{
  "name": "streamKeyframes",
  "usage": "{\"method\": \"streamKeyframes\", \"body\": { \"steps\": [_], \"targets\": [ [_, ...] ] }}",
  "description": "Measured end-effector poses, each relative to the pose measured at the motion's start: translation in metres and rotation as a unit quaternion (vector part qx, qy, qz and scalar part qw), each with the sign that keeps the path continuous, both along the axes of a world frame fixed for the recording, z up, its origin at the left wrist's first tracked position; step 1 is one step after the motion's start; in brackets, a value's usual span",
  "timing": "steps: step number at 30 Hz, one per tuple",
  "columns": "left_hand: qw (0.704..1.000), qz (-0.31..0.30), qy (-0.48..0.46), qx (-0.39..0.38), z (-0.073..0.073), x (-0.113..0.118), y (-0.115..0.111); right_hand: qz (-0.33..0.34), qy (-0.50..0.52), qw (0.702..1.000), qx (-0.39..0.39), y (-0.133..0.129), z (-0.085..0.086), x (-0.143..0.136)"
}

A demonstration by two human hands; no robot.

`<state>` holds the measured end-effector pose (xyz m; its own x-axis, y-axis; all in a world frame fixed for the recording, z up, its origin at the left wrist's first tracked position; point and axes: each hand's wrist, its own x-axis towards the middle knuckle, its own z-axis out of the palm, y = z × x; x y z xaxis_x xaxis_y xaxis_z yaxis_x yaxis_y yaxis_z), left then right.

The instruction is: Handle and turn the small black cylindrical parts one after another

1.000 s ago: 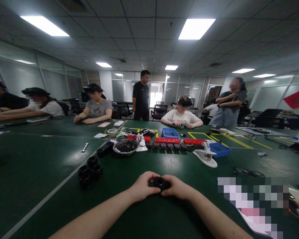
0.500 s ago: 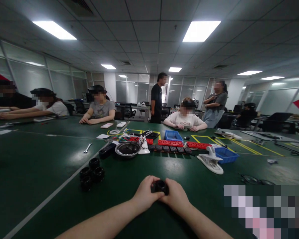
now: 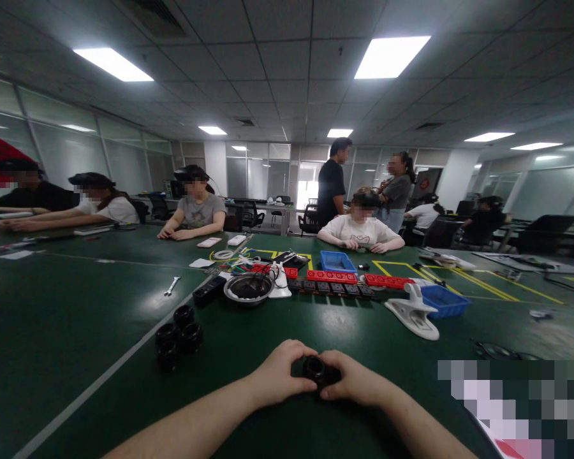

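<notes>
Low in the middle of the head view, a black round part with a hole in its top (image 3: 314,366) is between my hands, just above or on the green table. My left hand (image 3: 287,373) curls around its left side, thumb in front and fingers behind. My right hand (image 3: 356,379) pinches a dark section on the right of the same part, partly hidden by the fingers. Whether this is one piece or two I cannot tell. Several similar black round parts (image 3: 179,336) stand grouped to the left of my hands.
On the green table (image 3: 100,357) ahead lie a metal dish (image 3: 249,290), a white clamp-like stand (image 3: 414,312), red socket strips (image 3: 332,276), blue bins (image 3: 444,301) and a wrench (image 3: 172,286). Glasses (image 3: 497,350) lie at right. People sit across the table.
My right hand has turned and shifted right along the black part, its fingers now pinching from the side. My left hand keeps its hold. The whole view has shifted slightly.
</notes>
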<state>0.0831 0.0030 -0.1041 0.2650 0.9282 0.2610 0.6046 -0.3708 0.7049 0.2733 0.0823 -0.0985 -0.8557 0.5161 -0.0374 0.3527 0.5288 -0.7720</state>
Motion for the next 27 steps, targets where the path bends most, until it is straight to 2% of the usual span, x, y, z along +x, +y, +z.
{"method": "streamKeyframes", "body": {
  "steps": [3, 9, 13, 22, 27],
  "targets": [
    [1.0, -0.006, 0.012, -0.007, 0.003, 0.0, 0.002, 0.011, 0.005, 1.0, -0.022, 0.001, 0.003, 0.0],
    [0.999, -0.042, 0.011, -0.03, 0.013, -0.002, -0.001, 0.022, 0.007, 1.0, -0.006, 0.003, 0.003, 0.0],
    [0.998, -0.054, 0.002, -0.045, 0.015, -0.002, -0.002, 0.022, 0.01, 1.0, -0.014, 0.003, 0.002, 0.0],
    [0.999, 0.018, 0.036, -0.006, 0.004, 0.006, -0.003, -0.067, -0.023, 0.997, 0.025, -0.004, -0.007, -0.005],
    [0.996, 0.064, 0.056, -0.003, 0.004, 0.011, -0.005, -0.125, -0.089, 0.977, 0.15, -0.014, -0.01, -0.013]
  ]
}}
